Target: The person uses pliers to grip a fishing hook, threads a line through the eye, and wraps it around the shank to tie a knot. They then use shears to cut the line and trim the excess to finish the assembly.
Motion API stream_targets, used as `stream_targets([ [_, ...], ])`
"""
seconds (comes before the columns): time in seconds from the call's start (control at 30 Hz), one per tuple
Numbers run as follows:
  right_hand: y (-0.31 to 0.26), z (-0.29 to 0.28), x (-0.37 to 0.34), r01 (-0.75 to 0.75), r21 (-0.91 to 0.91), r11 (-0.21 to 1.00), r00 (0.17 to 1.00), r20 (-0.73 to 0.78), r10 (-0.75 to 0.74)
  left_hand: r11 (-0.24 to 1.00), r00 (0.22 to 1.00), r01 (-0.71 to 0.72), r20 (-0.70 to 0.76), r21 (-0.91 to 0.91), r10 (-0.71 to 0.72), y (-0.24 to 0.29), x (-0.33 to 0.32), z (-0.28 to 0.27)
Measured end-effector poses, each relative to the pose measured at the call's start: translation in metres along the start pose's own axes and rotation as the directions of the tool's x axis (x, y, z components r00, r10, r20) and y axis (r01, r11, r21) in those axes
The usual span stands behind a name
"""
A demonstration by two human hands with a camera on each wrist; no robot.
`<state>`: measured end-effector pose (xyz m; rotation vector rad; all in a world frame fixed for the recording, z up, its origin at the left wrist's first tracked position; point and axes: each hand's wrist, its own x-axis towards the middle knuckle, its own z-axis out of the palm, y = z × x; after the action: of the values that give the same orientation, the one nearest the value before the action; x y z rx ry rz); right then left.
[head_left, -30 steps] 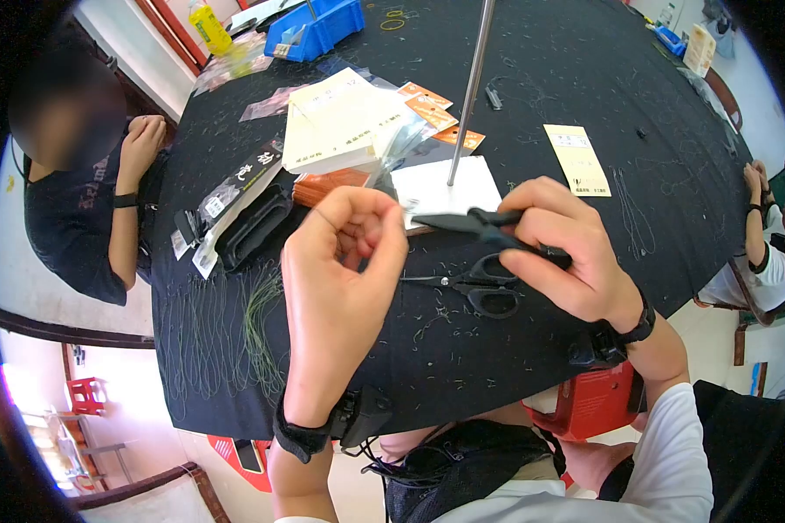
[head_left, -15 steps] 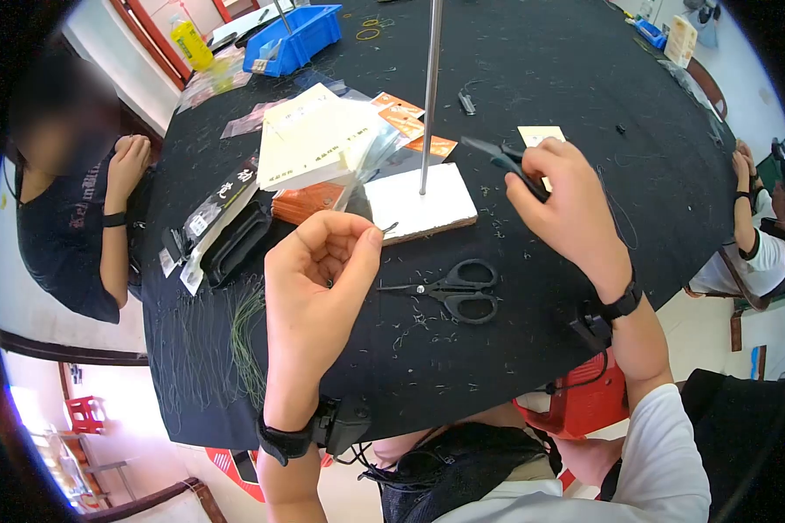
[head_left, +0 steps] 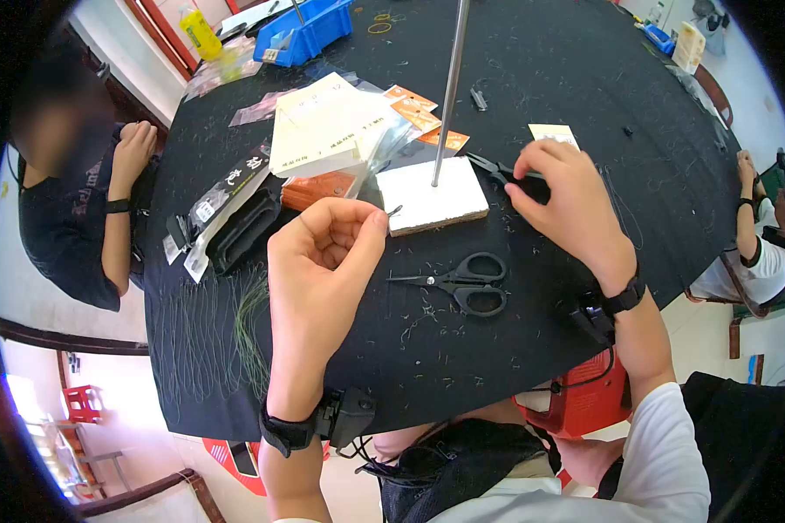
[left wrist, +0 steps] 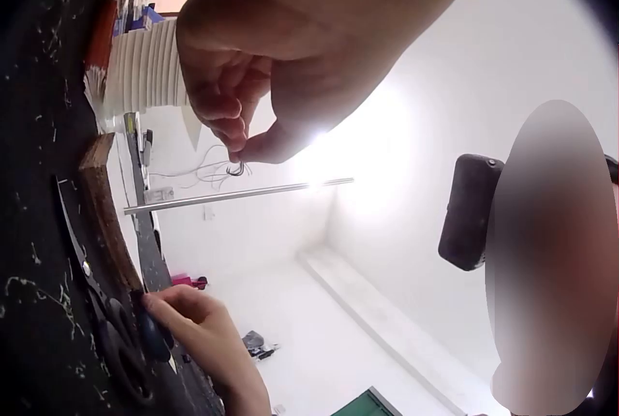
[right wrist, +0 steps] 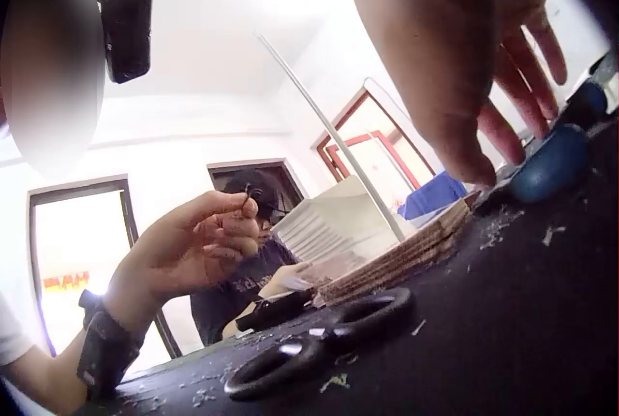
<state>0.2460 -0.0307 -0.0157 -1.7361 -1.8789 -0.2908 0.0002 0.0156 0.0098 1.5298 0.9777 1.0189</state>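
Observation:
My left hand (head_left: 327, 261) pinches a small dark curved piece, like a fish hook (left wrist: 235, 170), between thumb and forefinger, held up near the left edge of the white block (head_left: 414, 196). Over on the right, my right hand (head_left: 567, 187) is low above the table, fingers loosely extended over dark-handled pliers (head_left: 490, 166). In the right wrist view the pliers' blue handle (right wrist: 553, 164) lies on the cloth under those fingers. Black scissors (head_left: 462, 283) lie in front of the block, between the hands. A metal rod (head_left: 449, 96) stands upright from the block.
Left of the block sit a stack of pale cards (head_left: 323, 131), orange packets (head_left: 314, 192) and a black packaged item (head_left: 235, 231). Green line strands (head_left: 253, 336) drape at the near left. A blue bin (head_left: 310, 35) stands farther back. Another person (head_left: 74, 218) sits at left.
My right hand has carried the pliers away from the left fingertips, rightward and back, and set them down beside the block. The left hand keeps its pinch and has shifted slightly left.

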Motion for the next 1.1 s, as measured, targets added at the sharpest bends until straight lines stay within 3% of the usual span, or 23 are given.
stream_targets([
  [0.03,-0.005,-0.005,0.003,0.0,0.001,1.0,1.0,0.001,0.0,1.0,1.0,-0.007,-0.008,0.007,0.007,0.0,0.0,0.0],
  [0.1,-0.015,-0.014,0.005,-0.011,0.504,0.864,0.989,0.134,-0.065,1.0,1.0,-0.008,-0.017,0.017,0.008,-0.001,0.001,0.0],
  [0.17,-0.023,-0.018,0.002,0.015,0.612,0.791,0.937,0.267,-0.224,1.0,1.0,-0.009,-0.018,0.021,0.01,-0.001,0.001,0.0],
  [0.23,-0.027,-0.017,-0.003,-0.023,0.586,0.81,0.849,0.44,-0.294,0.999,1.0,0.009,-0.023,0.037,-0.008,0.0,0.001,0.0],
  [0.27,-0.028,-0.015,-0.004,0.035,0.513,0.858,0.816,0.481,-0.321,0.999,1.0,0.009,-0.018,0.036,-0.009,0.0,0.001,0.001],
  [0.4,-0.029,-0.011,-0.004,0.087,0.469,0.879,0.782,0.514,-0.352,0.999,1.0,-0.015,-0.023,0.039,0.016,-0.003,0.002,0.001],
  [0.63,-0.036,-0.007,-0.002,0.098,0.491,0.865,0.806,0.47,-0.359,0.999,0.999,-0.029,-0.036,0.045,0.031,-0.009,0.007,-0.002],
  [0.7,-0.053,-0.012,0.001,-0.037,0.647,0.762,0.824,0.451,-0.343,0.999,0.998,-0.009,-0.056,0.041,0.012,-0.01,0.011,-0.002],
  [0.83,-0.091,-0.017,0.002,-0.079,0.786,0.614,0.753,0.45,-0.48,0.997,0.997,-0.058,-0.045,0.047,0.06,0.001,0.011,0.007],
  [0.9,-0.108,-0.011,-0.004,0.027,0.774,0.632,0.765,0.391,-0.511,0.994,0.994,-0.097,-0.053,0.047,0.099,0.005,0.012,0.011],
  [0.97,-0.125,-0.009,-0.006,0.073,0.712,0.698,0.711,0.453,-0.537,0.991,0.995,-0.095,-0.029,0.098,0.099,0.01,0.011,0.012],
  [1.03,-0.138,0.002,-0.014,0.084,0.725,0.684,0.775,0.384,-0.502,0.99,0.987,-0.133,-0.079,0.048,0.137,0.015,0.01,0.017],
  [1.1,-0.142,0.012,-0.018,0.097,0.744,0.661,0.775,0.36,-0.519,0.992,0.99,-0.122,-0.071,0.033,0.124,0.02,0.008,0.019],
])
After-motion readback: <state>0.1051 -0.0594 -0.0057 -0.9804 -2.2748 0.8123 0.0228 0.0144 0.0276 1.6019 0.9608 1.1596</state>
